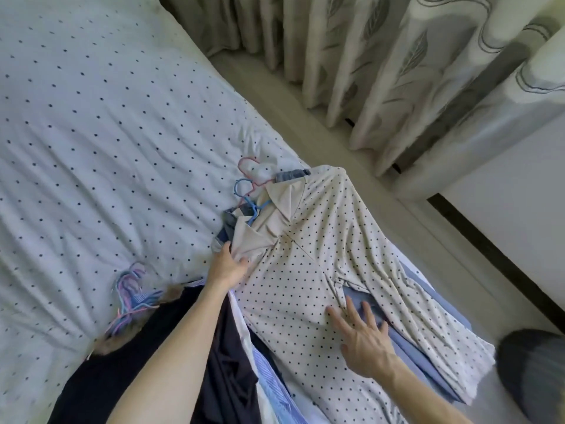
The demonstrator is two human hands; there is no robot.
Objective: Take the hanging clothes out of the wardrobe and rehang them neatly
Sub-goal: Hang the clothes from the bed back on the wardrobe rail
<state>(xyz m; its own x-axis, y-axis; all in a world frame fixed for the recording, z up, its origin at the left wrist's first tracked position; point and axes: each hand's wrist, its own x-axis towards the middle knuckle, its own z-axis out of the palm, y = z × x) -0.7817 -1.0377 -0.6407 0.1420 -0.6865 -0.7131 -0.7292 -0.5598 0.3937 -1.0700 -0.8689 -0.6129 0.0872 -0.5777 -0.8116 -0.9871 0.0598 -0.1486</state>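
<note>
A cream garment with dark dots (308,270) lies spread flat on top of a pile of clothes on the bed. A blue hanger (247,201) sits at its collar, and a pink hanger (250,172) lies just beyond. My left hand (228,264) grips the garment's left shoulder near the collar. My right hand (362,335) rests flat with fingers spread on the garment's lower part, partly over a blue garment (360,299) that shows beneath. A dark navy garment (171,347) lies under my left forearm.
A bundle of loose blue, pink and purple hangers (134,298) lies on the dotted bedsheet (101,133) to the left. Leaf-patterned curtains (382,65) hang beyond the bed's far edge. A dark round object (533,368) sits at the lower right.
</note>
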